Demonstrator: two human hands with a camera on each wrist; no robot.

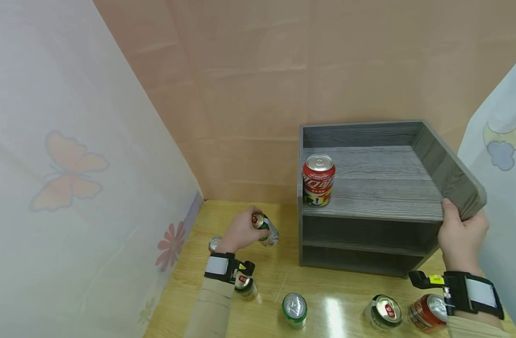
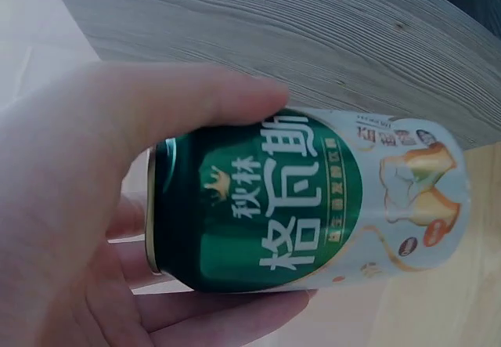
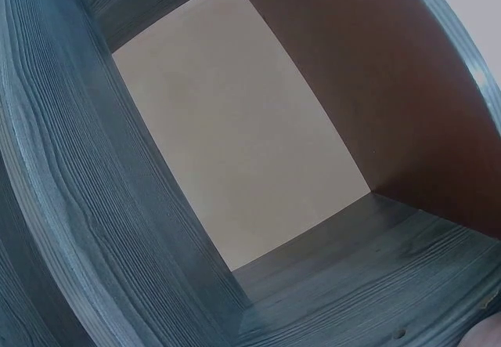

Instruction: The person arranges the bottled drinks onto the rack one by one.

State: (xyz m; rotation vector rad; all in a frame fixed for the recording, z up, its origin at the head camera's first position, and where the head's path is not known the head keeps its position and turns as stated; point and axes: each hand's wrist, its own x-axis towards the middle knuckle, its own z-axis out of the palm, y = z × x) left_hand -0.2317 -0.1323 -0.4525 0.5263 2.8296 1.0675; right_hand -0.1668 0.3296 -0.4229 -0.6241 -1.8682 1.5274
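My left hand point(image 1: 241, 229) grips a green and white drink can point(image 1: 271, 233), thumb on one side and fingers on the other. The can is tilted, left of the grey wooden shelf unit point(image 1: 367, 217); its printed label faces the left wrist view. With thumb and fingers my right hand point(image 1: 464, 237) holds the front edge of the unit's right side panel point(image 1: 448, 173). Only a bit of that hand shows in the right wrist view's corner, beside the shelf's inside. A red can point(image 1: 319, 180) stands upright on the unit's top level, at the left.
Several cans stand on the wooden table: one behind the left wrist point(image 1: 214, 242), a gold-topped can point(image 1: 245, 286) beside it, a green can point(image 1: 295, 311) at the front, a white and green can point(image 1: 383, 313), and a tilted-looking red can point(image 1: 428, 313) near the right wrist.
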